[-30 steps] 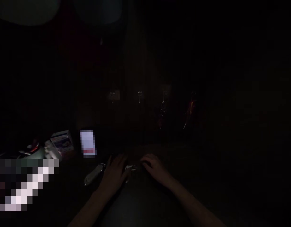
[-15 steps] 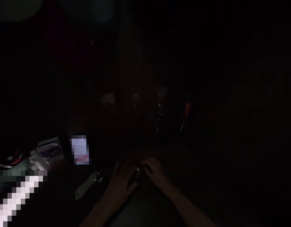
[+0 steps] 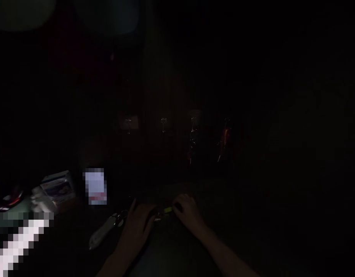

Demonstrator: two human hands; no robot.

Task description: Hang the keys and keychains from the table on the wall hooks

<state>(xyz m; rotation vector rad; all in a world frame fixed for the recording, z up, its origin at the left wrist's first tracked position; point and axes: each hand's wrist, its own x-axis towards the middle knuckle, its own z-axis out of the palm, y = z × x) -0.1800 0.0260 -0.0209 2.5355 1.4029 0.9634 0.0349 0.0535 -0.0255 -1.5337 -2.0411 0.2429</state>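
The scene is very dark, so details are faint. My right hand [image 3: 187, 209] has its fingers curled, pinching the end of a small yellow-green strip [image 3: 168, 210]. To its left, my left hand [image 3: 138, 221] bends with thumb and fingers drawn close around something I cannot make out. A small shiny metal piece [image 3: 157, 219] shows by the left thumb tip, near the strip; whether the two are joined is unclear. Just left of my left hand lies a pale, long fob [image 3: 102, 232] with a metal clasp and ring.
A lit, blurred-out screen [image 3: 96, 186] stands left of my hands. Beside it are a printed box [image 3: 58, 188], a whitish item [image 3: 43, 200] and a bright pixelated bar [image 3: 23, 244]. Ahead, metal hooks [image 3: 163, 121] line an upright surface; a reddish-orange item [image 3: 225, 136] hangs at the right.
My left hand has shifted left and its thumb has drawn in toward the fingers. The yellow-green strip and metal piece now show between my hands. The view has tilted slightly.
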